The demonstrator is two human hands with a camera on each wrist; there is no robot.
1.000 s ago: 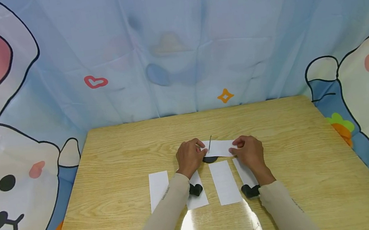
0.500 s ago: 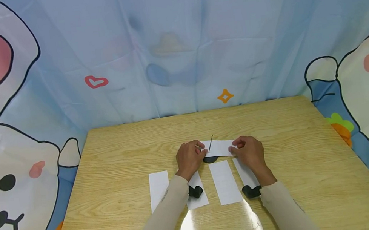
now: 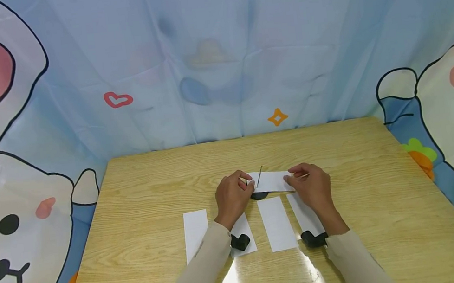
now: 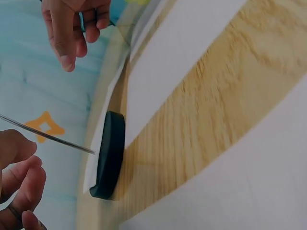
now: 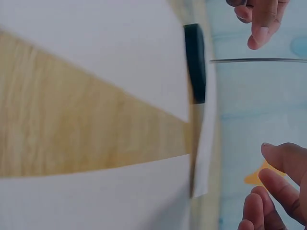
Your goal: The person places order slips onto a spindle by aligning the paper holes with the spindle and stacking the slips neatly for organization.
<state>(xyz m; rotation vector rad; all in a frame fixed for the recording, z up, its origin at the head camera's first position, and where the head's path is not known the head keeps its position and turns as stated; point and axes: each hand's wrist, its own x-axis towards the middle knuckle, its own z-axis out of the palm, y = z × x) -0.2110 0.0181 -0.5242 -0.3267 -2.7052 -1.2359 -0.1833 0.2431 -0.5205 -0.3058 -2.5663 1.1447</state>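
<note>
A bill spike stands near the table's middle, with a round black base [image 3: 259, 195] and a thin upright metal rod [image 4: 57, 140]. One white paper slip [image 3: 272, 181] lies across the base, pierced by the rod. My left hand [image 3: 232, 198] hovers at the slip's left end, its fingers loosely bent with nothing between them in the left wrist view. Off the slip's right end is my right hand [image 3: 311, 189]; the right wrist view shows its fingers [image 5: 283, 191] relaxed and apart from the paper.
Several more white slips lie in a row on the wooden table [image 3: 145, 197] in front of the spike, including a left one [image 3: 195, 231] and a middle one [image 3: 277, 224]. A printed blue curtain [image 3: 217, 58] hangs behind the table. Each wrist carries a black device.
Both hands have loosened from the slip's ends. The right hand has drawn away to the right and the left slightly leftward. The slip stays on the spike.
</note>
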